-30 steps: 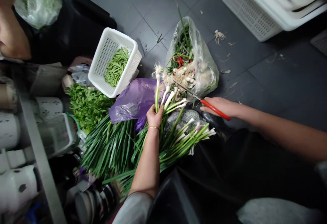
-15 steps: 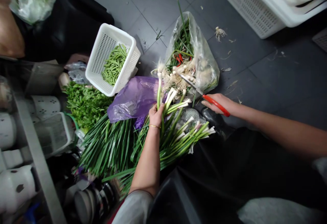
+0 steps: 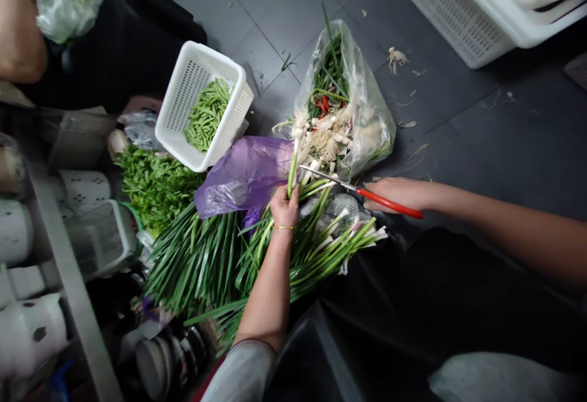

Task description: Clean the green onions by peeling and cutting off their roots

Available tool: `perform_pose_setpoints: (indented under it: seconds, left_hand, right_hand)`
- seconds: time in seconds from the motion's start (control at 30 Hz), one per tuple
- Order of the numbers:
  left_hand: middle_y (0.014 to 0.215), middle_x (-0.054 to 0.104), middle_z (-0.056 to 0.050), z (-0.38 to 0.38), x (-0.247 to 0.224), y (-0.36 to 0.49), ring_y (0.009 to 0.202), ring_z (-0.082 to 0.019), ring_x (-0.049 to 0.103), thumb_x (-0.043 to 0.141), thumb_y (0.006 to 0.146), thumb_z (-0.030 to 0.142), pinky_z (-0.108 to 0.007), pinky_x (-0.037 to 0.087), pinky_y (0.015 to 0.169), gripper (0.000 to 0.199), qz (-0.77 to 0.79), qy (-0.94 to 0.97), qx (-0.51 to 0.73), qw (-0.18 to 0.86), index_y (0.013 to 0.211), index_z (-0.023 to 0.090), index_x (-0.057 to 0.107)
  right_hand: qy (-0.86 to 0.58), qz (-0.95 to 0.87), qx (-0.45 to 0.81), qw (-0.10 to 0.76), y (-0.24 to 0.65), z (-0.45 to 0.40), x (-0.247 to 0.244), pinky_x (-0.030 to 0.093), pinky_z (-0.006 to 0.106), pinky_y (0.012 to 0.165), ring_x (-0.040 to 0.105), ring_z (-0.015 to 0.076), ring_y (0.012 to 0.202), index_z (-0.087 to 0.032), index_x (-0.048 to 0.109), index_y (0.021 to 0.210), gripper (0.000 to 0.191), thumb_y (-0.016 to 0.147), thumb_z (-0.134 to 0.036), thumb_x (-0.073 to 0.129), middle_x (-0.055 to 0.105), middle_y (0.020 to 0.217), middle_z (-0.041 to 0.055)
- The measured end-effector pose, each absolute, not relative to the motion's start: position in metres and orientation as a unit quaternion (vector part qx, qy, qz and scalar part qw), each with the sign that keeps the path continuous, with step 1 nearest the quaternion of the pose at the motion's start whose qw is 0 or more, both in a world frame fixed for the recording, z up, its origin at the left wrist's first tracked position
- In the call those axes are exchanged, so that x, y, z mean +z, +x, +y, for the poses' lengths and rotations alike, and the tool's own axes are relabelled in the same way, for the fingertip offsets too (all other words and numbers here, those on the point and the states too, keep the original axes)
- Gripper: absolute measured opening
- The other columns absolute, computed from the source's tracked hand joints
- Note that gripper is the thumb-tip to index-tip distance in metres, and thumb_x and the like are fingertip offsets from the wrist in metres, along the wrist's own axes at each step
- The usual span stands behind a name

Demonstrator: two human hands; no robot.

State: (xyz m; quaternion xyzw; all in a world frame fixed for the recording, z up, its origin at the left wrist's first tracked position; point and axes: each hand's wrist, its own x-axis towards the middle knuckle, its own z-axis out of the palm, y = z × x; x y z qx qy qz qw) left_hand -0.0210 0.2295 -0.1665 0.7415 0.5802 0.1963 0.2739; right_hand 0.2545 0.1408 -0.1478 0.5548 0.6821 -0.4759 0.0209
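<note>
One spring onion point(image 3: 293, 166) stood upright, held in the closed fingers of the left hand point(image 3: 284, 206), its white root end just beside the clear bag point(image 3: 371, 114) of trimmings. The right hand point(image 3: 398, 194) was wrapped around one pair of red-handled scissors point(image 3: 362, 193) (blades only slightly apart), touching the stalk. Many more onions point(image 3: 321, 249) lay below.
</note>
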Motion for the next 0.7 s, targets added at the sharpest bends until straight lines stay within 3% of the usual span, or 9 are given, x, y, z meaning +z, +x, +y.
perform_pose_setpoints:
  seconds: [0.13,0.3,0.43,0.53,0.6,0.7]
  left_hand:
    - [0.074,0.064,-0.005,0.22,-0.171,-0.014,0.068,-0.014,0.057,0.052,0.089,0.037,-0.023,0.043,0.067,0.026,0.523,0.805,0.154,0.234,0.086,0.016,0.068]
    - [0.08,0.066,-0.008,0.219,-0.178,-0.006,0.074,-0.015,0.06,0.052,0.089,0.034,-0.024,0.044,0.07,0.024,0.515,0.812,0.138,0.235,0.088,0.016,0.067]
    - [0.073,0.065,-0.004,0.224,-0.186,-0.005,0.069,-0.013,0.059,0.057,0.086,0.038,-0.023,0.045,0.067,0.025,0.569,0.738,0.135,0.337,0.081,0.015,0.066]
    - [0.058,0.057,0.0,0.228,-0.187,-0.012,0.052,-0.012,0.054,0.06,0.079,0.053,-0.023,0.043,0.053,0.04,0.605,0.607,0.12,0.502,0.076,0.013,0.065]
    - [0.053,0.054,0.002,0.232,-0.183,-0.018,0.043,-0.011,0.05,0.064,0.072,0.06,-0.024,0.041,0.045,0.048,0.599,0.533,0.106,0.589,0.079,0.013,0.065]
    - [0.049,0.052,0.003,0.235,-0.175,-0.023,0.038,-0.01,0.048,0.068,0.066,0.062,-0.023,0.04,0.041,0.051,0.597,0.515,0.112,0.604,0.079,0.012,0.065]
  right_hand:
    - [0.549,0.673,-0.487,0.087,0.25,0.149,-0.142,0.046,0.032,0.065,0.066,0.0268,0.077,-0.018,0.063,0.084,0.032,0.088,-0.045,0.048,0.068,0.088,0.0155]
    - [0.608,0.659,-0.441,0.038,0.243,0.131,-0.158,0.045,0.03,0.067,0.067,0.0259,0.08,-0.018,0.06,0.086,0.027,0.089,-0.041,0.047,0.068,0.086,0.014]
    - [0.704,0.525,-0.476,-0.048,0.246,0.112,-0.176,0.044,0.026,0.061,0.065,0.0204,0.066,-0.019,0.054,0.079,0.031,0.091,-0.044,0.04,0.067,0.072,0.0075]
    - [0.69,0.475,-0.539,-0.085,0.255,0.111,-0.176,0.043,0.026,0.054,0.059,0.0168,0.052,-0.02,0.049,0.075,0.038,0.09,-0.053,0.036,0.061,0.06,0.0024]
    - [0.643,0.534,-0.54,-0.102,0.261,0.116,-0.172,0.044,0.026,0.057,0.06,0.0171,0.056,-0.021,0.049,0.075,0.038,0.089,-0.055,0.039,0.061,0.063,0.0025]
    - [0.595,0.631,-0.488,-0.1,0.267,0.127,-0.168,0.045,0.027,0.062,0.062,0.0186,0.066,-0.021,0.051,0.078,0.036,0.088,-0.053,0.041,0.064,0.073,0.0055]
